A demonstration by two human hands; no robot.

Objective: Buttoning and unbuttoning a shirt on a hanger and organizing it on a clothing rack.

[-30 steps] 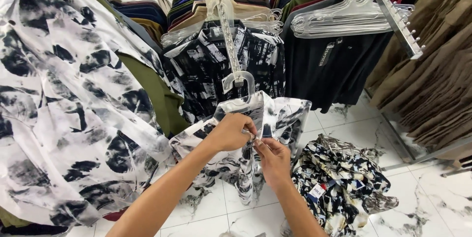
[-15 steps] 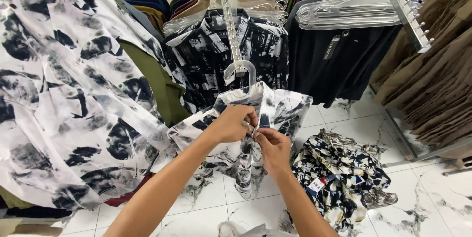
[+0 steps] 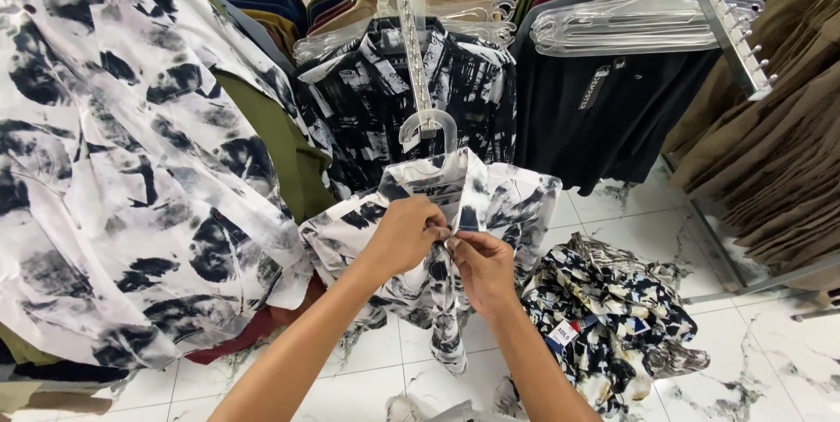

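Shirt: white with black blotchy print, on a clear plastic hanger hooked to a vertical strip in front of the rack. Hangs facing front, collar up, lower part dropping toward the floor. Front placket pinched at chest height between left hand and right hand.

We list a white cotton shirt with black ink-blot print; a black hanging shirt streaked white; a crumpled navy, white and black checked garment; plain brown hanging garments.
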